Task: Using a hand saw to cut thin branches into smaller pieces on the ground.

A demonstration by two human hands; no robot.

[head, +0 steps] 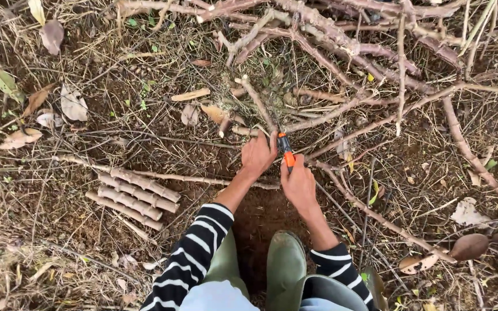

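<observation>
Stem point(259, 105) at centre, running up and away toward the far brush pile point(341, 40); near end low over the soil, just beyond both hands. Left hand point(258, 154) closed around that near end, pinning it steady, probably so the cutter can bite cleanly. Right hand point(299, 183) wrapped tight around an orange-handled cutter point(286, 152), its tip pressed against the stem beside the left thumb; blade itself too small to make out. One stem gripped, one cutter, two hands.

Left of the hands, four cut lengths point(132, 194) laid side by side on the ground, parallel and touching, seemingly stacked for easy gathering. Near edge: two green rubber boots point(285, 262) planted on bare soil, striped sleeves point(194, 253) above. Far and right, many uncut knobbly stems tangled together, too crossed over to count. Dry leaves point(73, 105) scattered all around.
</observation>
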